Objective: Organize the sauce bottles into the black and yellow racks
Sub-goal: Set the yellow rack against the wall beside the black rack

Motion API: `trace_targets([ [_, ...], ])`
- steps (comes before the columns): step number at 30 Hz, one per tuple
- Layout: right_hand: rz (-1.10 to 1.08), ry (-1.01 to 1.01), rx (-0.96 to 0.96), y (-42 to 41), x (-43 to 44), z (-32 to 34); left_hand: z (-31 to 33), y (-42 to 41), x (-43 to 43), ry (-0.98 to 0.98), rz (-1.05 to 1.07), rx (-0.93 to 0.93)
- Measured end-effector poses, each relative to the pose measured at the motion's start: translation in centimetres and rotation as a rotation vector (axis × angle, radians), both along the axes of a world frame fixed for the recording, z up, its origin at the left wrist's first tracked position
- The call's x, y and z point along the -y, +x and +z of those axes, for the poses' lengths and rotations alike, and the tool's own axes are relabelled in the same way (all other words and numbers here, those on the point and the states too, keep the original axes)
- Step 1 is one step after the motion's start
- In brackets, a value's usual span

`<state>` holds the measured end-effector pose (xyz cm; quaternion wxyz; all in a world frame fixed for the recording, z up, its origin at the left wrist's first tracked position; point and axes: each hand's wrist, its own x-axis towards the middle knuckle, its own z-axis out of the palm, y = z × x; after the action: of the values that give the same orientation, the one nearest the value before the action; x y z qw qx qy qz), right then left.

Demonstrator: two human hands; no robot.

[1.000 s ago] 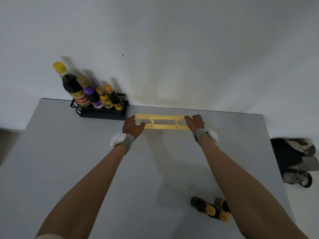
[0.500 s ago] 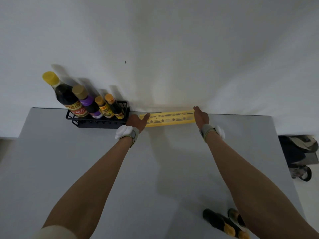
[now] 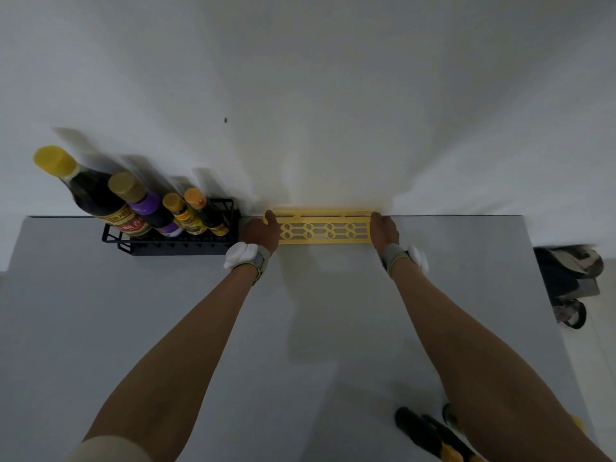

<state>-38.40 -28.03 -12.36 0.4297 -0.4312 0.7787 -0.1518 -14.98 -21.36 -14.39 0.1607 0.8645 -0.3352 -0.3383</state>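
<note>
Yellow plastic lattice rack (image 3: 325,231) is sitting at the far edge of the grey desk (image 3: 133,311) against the white wall (centre of the frame), the left hand (image 3: 260,231) and right hand (image 3: 385,228) gripping its ends. Left of it, the black wire rack (image 3: 173,243) is holding four dark sauce bottles (image 3: 146,208); more are lying at lower right.

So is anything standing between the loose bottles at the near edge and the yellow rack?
Nothing visible on the table between them. The loose bottles lie under the right forearm; both hands, left and right, grip the ends of the empty yellow rack.
</note>
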Motion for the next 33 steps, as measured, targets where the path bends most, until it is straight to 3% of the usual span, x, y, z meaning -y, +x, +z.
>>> trace_targets([
  [6,0.025,0.006,-0.008,0.6,-0.1,-0.2,-0.6,0.0,-1.0,0.081,-0.153,0.154],
  [11,0.058,0.046,-0.045,0.4,-0.8,0.6,0.0,-0.8,-1.9,0.111,-0.165,0.174],
  [20,0.204,0.024,0.045,-5.4,-4.2,5.1,3.5,-5.8,-4.0,0.051,-0.224,0.072],
  [27,0.364,0.000,0.069,-12.0,-7.9,8.9,6.7,-13.9,-7.7,-0.041,-0.436,-0.084],
  [33,0.506,-0.059,0.113,-15.7,-10.1,12.8,9.3,-18.6,-12.2,-0.112,-0.402,-0.129],
])
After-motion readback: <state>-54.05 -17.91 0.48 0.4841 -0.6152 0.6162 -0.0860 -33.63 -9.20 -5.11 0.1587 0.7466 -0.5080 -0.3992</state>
